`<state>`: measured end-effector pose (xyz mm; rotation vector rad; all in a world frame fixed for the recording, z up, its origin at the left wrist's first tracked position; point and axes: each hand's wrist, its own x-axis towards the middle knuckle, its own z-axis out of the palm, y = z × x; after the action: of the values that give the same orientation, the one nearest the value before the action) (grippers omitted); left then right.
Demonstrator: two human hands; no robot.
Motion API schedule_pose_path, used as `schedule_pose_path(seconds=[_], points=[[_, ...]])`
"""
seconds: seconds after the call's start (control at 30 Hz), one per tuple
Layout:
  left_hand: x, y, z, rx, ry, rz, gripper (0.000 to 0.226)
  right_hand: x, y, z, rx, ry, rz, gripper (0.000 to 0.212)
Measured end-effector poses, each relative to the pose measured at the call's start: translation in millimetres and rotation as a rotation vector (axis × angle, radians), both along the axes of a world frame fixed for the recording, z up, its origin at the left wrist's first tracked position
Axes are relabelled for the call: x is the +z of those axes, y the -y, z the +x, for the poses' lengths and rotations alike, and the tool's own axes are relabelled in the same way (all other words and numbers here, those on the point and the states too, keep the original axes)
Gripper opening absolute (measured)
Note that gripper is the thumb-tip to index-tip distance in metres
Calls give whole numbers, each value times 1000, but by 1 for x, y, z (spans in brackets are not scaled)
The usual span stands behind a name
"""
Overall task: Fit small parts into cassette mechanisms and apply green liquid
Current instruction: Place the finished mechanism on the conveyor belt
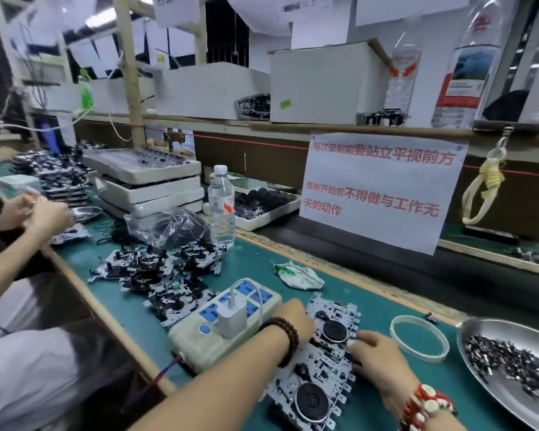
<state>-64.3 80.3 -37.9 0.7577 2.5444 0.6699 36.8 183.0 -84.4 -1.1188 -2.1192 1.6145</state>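
A stack of cassette mechanisms (321, 381), metal plates with black round wheels, lies on the green mat near the front edge. My left hand (290, 318), with a dark bead bracelet on the wrist, rests on the stack's upper left side, fingers curled over its edge. My right hand (377, 353), with a red and white bracelet, pinches a thin dark tool or part against the mechanism's right side; what it is stays unclear. A steel dish (511, 402) with several small dark parts (507, 365) sits at the right. No green liquid container is clearly in view.
A white power strip (206, 331) with a charger lies left of my left hand. Further mechanisms (162, 275) are piled behind it, near a water bottle (221, 206), foam trays (150, 181) and a white ring (419, 337). Another person's hands (35, 213) work at the left.
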Motion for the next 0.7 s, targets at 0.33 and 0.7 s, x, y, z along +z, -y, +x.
schedule_pose_path(seconds=[0.33, 0.7], points=[[31, -14, 35, -57, 96, 348, 43, 37, -30, 61, -37, -317, -66, 22], [-12, -29, 141, -323, 384, 421, 51, 50, -25, 198, -3, 171, 243, 22]])
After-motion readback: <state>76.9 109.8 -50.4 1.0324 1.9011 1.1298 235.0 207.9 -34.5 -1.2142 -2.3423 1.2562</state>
